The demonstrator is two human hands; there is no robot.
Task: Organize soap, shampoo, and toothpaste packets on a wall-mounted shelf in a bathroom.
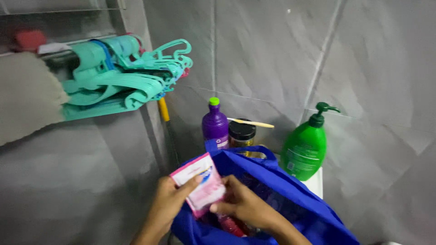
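Pink sachet (pixel 200 183), lower centre of frame, was gripped by my left hand (pixel 167 202) and right hand (pixel 243 204) above the blue bag (pixel 290 199)

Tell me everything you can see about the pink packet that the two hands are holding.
The pink packet is a small, flat, soft pouch, it looks like thin plastic film, pink at the edges with a white and blue printed panel. It is tilted, its upper corner toward the wall, above the open mouth of the blue bag. The left hand grips its left edge, thumb across the front; the right hand pinches its lower right corner. Its lower end is hidden behind the fingers.
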